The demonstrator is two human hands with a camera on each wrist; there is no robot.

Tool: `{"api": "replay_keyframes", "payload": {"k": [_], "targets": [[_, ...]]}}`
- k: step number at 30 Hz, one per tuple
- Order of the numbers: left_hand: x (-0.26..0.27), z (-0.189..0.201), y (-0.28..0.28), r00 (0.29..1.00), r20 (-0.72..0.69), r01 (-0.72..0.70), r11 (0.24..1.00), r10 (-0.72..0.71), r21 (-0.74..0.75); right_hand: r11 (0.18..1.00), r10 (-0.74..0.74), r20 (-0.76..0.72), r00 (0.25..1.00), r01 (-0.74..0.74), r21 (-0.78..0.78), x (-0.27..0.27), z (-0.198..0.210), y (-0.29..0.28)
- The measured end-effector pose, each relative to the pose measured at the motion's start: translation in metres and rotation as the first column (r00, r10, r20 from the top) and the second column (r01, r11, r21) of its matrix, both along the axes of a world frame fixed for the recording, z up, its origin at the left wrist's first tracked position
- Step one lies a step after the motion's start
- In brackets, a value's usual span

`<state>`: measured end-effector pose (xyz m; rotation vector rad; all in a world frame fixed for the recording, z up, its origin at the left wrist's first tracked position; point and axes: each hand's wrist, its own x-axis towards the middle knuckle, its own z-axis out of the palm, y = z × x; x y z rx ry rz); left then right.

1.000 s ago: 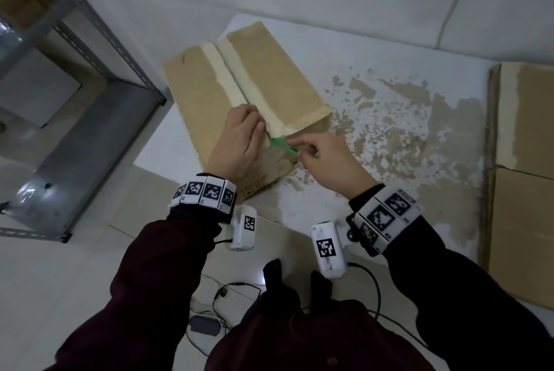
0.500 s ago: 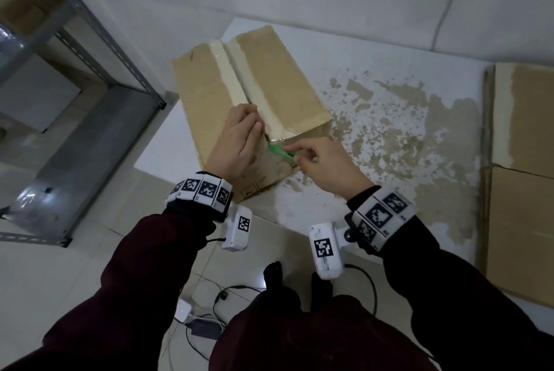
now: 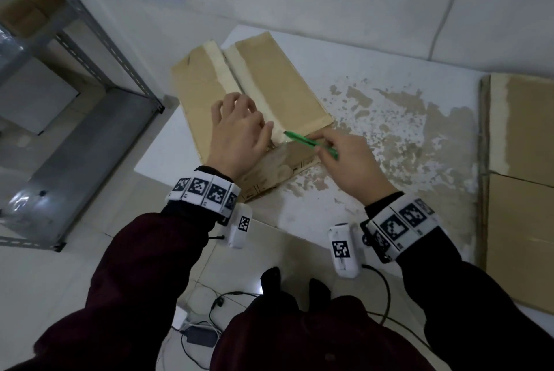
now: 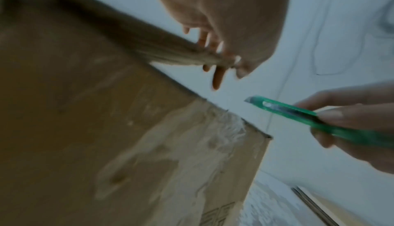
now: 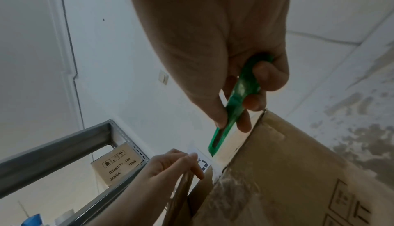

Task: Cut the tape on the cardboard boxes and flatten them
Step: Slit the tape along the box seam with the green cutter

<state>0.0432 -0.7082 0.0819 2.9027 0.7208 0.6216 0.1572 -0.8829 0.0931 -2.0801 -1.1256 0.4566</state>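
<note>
A brown cardboard box (image 3: 278, 92) lies on the left corner of the white table (image 3: 389, 77). Pale tape (image 3: 266, 107) runs along its top seam, and a dark gap shows at the seam's far end. My left hand (image 3: 236, 130) rests on the left flap beside the seam with its fingers spread. The left wrist view shows those fingers (image 4: 217, 78) straight at the flap's edge. My right hand (image 3: 350, 166) grips a green utility knife (image 3: 308, 142). Its tip points at the near end of the seam, close to my left thumb. The knife (image 5: 234, 105) hovers just above the box corner (image 5: 298, 170).
Flattened cardboard (image 3: 524, 160) is stacked at the table's right end. A grey metal shelf (image 3: 75, 145) stands left of the table, with another box (image 5: 117, 165) on it. Cables and a charger (image 3: 201, 334) lie on the floor by my feet. The tabletop's coating is peeled in patches (image 3: 419, 136).
My left hand has gone from flat with fingers together on the seam to fingers spread over the left flap. The knife has lifted slightly and now points at the seam's near end.
</note>
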Motion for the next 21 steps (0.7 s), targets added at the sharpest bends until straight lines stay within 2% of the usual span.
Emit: {"api": "replay_keyframes", "payload": {"k": [3, 5, 7, 8, 9, 11, 12, 13, 17, 21], "targets": [[0.010, 0.007, -0.015, 0.949, -0.267, -0.152, 0.985, 0.168, 0.080, 1.000, -0.005, 0.032, 0.999, 0.004, 0.015, 0.005, 0.000, -0.007], [0.017, 0.007, -0.025, 0.906, -0.345, -0.245, 0.968, 0.246, 0.047, 1.000, -0.014, 0.035, 0.999, 0.013, 0.029, 0.007, 0.001, -0.012], [0.022, 0.007, -0.026, 0.870, -0.410, -0.331, 0.941, 0.275, -0.070, 0.999, 0.008, 0.060, 0.998, -0.010, 0.035, 0.007, 0.002, -0.017], [0.023, 0.005, -0.023, 0.871, -0.403, -0.379, 0.907, 0.281, -0.187, 0.999, 0.031, 0.074, 0.997, -0.034, 0.032, 0.006, 0.001, -0.020], [0.023, 0.000, -0.018, 0.890, -0.355, -0.412, 0.840, 0.287, -0.353, 0.998, 0.058, 0.086, 0.995, -0.060, 0.024, 0.005, 0.000, -0.023], [0.019, -0.007, -0.010, 0.918, -0.200, -0.380, 0.617, 0.343, -0.689, 0.995, 0.103, 0.107, 0.989, -0.104, 0.002, 0.003, -0.004, -0.026], [0.017, -0.008, -0.010, 0.912, -0.142, -0.343, 0.523, 0.385, -0.780, 0.993, 0.120, 0.119, 0.986, -0.120, -0.002, 0.001, -0.006, -0.026], [0.016, -0.010, -0.009, 0.908, -0.110, -0.310, 0.469, 0.405, -0.827, 0.991, 0.132, 0.132, 0.982, -0.132, -0.004, -0.001, -0.007, -0.025], [0.014, -0.012, -0.012, 0.913, -0.037, -0.213, 0.397, 0.406, -0.893, 0.992, 0.123, 0.164, 0.979, -0.127, 0.009, -0.006, -0.009, -0.016], [0.014, -0.016, -0.013, 0.906, 0.022, -0.160, 0.387, 0.424, -0.908, 0.994, 0.108, 0.200, 0.974, -0.108, -0.010, -0.009, -0.013, -0.007]]}}
